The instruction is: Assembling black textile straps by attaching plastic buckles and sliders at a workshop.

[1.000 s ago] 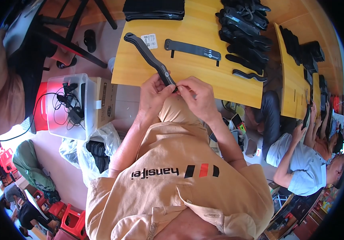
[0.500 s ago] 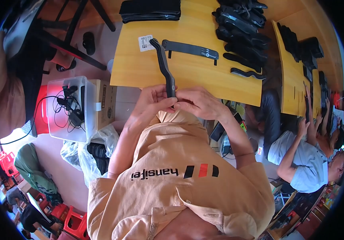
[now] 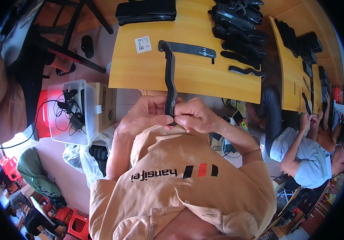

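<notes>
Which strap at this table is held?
The wavy strap pinched at its near end by the left hand and right hand; the others lie on the tabletop.

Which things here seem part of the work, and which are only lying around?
Probably belonging to the work:
black folded strap, in left hand and right hand
flat dark strap on the table
black strap pile, table's right side
black stack, table's far left

Apparently just lying about:
clear bin with cables
plastic bag
dark slipper
</notes>
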A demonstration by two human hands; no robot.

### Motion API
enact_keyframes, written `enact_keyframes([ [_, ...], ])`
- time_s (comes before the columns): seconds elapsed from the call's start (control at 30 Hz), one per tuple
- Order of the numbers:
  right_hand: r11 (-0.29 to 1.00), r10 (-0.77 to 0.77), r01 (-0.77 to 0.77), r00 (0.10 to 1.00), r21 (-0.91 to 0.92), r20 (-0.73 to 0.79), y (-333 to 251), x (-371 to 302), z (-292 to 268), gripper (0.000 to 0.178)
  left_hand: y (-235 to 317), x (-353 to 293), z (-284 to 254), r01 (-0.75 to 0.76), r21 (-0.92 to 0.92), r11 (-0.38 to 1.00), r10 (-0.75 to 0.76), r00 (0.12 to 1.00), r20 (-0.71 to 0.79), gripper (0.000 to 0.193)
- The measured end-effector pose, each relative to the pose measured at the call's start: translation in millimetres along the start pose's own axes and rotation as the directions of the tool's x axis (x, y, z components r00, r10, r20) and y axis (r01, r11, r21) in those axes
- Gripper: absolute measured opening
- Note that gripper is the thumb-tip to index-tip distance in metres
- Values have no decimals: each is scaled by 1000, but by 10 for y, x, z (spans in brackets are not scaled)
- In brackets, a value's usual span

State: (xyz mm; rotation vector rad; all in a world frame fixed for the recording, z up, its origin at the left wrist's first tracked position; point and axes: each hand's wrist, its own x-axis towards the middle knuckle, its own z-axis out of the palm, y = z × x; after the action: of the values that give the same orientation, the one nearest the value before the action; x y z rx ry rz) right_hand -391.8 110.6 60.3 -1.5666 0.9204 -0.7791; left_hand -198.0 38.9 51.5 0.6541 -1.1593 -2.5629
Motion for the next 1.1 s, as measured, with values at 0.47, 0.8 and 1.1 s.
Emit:
enact_keyframes([
  [0.47, 980, 128, -68, 933, 186, -336, 153, 93, 145, 13, -192, 126, 58, -15, 56, 998, 29, 966, -256, 34],
  [0.8, 889, -155, -18, 929, -457, -337, 160, 93, 254, 3, -239, 65, 121, -4, 185, 983, 59, 954, -294, 30],
  [1.1, 747, 372, -194, 915, 636, -157, 104, 14, 174, 19, -191, -119, 166, 23, 111, 994, -10, 994, -113, 43],
])
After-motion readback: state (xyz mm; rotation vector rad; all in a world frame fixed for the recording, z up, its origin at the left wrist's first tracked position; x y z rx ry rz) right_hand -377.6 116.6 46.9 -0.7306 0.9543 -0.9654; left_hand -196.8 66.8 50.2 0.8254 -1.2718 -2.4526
